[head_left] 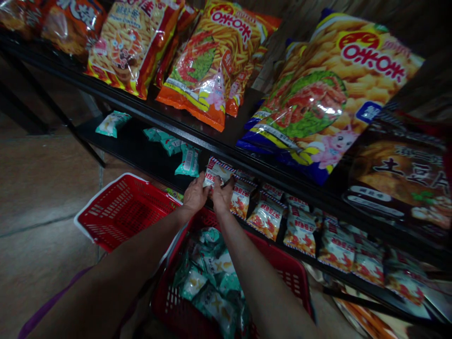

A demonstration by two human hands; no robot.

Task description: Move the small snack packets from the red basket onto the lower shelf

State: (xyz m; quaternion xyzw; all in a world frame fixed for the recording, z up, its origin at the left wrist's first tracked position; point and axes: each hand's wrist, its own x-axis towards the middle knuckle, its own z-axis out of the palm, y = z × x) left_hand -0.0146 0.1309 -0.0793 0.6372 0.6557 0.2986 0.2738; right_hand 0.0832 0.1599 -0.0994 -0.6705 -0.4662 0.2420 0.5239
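Note:
Both my arms reach forward to the lower shelf (148, 155). My left hand (195, 194) and my right hand (222, 195) together grip one small white snack packet with red print (216, 170) at the left end of a row of like packets (300, 230). Fingers of both hands are closed on its lower edge. Below my arms stands a red basket (282, 263) filled with several small teal packets (212, 278). A second red basket (122, 209), with nothing showing inside, sits to its left on the floor.
Teal packets (189, 160) lie scattered on the lower shelf's left part. Large orange and yellow snack bags (212, 61) and a blue-edged bag (325, 94) fill the upper shelf. Dark bags (402, 183) stand at the right. Tiled floor (42, 188) spreads to the left.

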